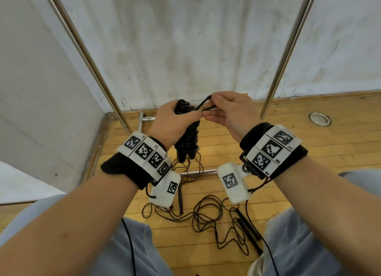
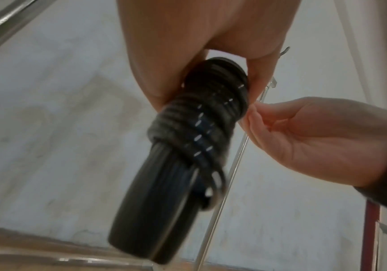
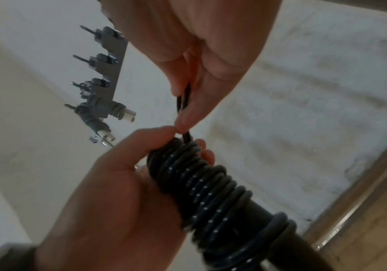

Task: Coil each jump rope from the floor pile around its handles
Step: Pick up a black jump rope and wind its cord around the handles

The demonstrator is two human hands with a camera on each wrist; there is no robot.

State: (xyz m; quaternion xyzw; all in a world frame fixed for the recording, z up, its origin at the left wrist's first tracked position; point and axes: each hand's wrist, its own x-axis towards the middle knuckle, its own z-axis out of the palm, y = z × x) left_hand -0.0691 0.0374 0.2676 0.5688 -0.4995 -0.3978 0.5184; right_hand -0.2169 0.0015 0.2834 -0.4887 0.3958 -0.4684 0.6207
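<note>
The coil [image 1: 188,135] is gripped by the left hand [image 1: 173,124]; the rope end [image 1: 206,104], pinched in the right hand [image 1: 231,112], should be tucked tightly under a wrap.

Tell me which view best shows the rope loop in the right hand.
Head view: the loop shows whole beside the right hand. Right wrist shows only two strands between fingers; left wrist hides it.

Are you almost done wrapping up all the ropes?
Not yet. One black rope is nearly all coiled round its handles, gripped in the left hand. The right hand pinches its last loop. More loose ropes lie tangled on the floor.
</note>
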